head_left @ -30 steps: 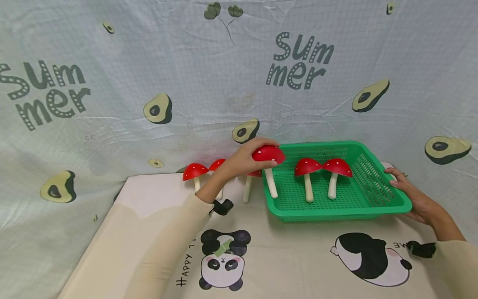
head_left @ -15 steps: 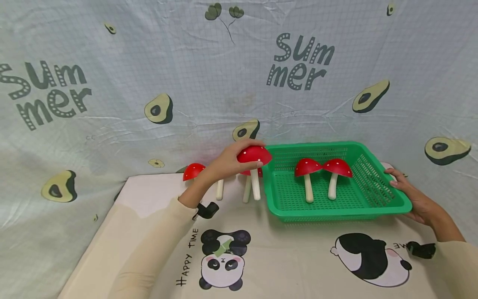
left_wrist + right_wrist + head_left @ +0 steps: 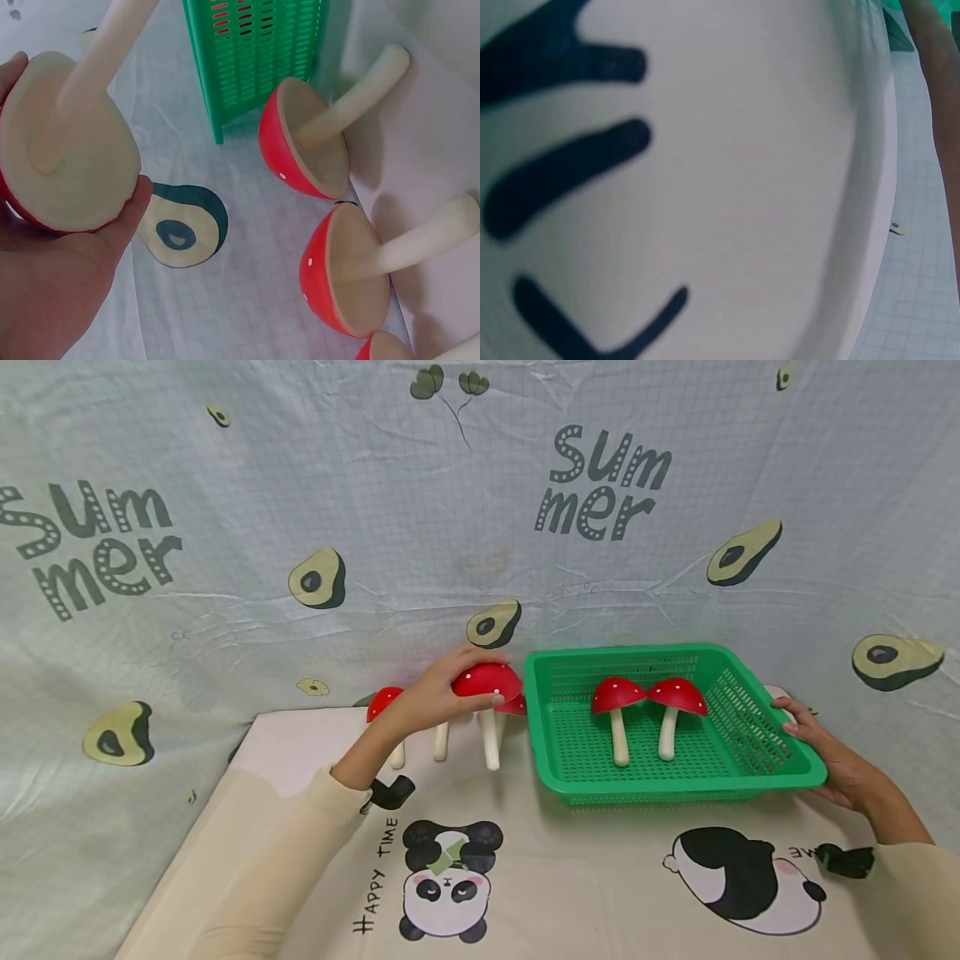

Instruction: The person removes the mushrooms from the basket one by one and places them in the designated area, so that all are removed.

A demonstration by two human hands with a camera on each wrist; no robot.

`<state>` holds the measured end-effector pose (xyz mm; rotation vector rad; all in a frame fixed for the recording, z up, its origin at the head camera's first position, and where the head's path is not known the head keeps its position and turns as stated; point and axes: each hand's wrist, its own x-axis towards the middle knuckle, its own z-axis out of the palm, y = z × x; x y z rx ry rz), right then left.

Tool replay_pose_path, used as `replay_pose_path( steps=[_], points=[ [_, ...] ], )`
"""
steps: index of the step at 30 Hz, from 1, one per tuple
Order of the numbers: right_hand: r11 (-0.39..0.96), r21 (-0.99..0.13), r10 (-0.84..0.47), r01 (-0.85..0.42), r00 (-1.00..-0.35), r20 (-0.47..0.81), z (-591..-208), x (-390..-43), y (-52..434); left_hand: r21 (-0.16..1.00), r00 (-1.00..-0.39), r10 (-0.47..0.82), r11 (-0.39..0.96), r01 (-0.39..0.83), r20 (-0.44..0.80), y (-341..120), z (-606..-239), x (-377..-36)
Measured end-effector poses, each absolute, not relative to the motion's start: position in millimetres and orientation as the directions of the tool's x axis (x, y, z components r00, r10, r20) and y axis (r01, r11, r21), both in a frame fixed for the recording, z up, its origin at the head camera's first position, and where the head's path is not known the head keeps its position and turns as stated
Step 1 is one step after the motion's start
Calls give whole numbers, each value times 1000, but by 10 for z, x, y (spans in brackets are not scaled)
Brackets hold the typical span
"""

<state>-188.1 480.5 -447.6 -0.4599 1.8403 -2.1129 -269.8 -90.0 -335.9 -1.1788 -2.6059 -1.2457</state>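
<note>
The head view looked forward and down over the whole mat (image 3: 570, 868). The left wrist view sat close under the mushroom caps (image 3: 307, 142) — sharing the green basket (image 3: 675, 781). The right wrist view pressed, blurred, against the mat.

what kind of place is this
Probably a staged tabletop set, not a real kitchen: a printed avocado backdrop sheet, a panda mat, toy mushrooms and a green basket.
</note>
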Motion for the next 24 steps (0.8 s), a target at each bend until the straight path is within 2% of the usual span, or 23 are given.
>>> replay_pose_path(
  steps=[11, 24],
  points=[
    [-137, -990, -433, 22, -900, 40, -4444, -1889, 4808, 643, -702, 640, 403, 652, 311, -1065, -3362, -2688],
    [-114, -993, -411, 35, -911, 15, -4413, -1854, 4790, 654, -771, 587, 487, 579, 246, -1321, -3411, -2623]
  ],
)
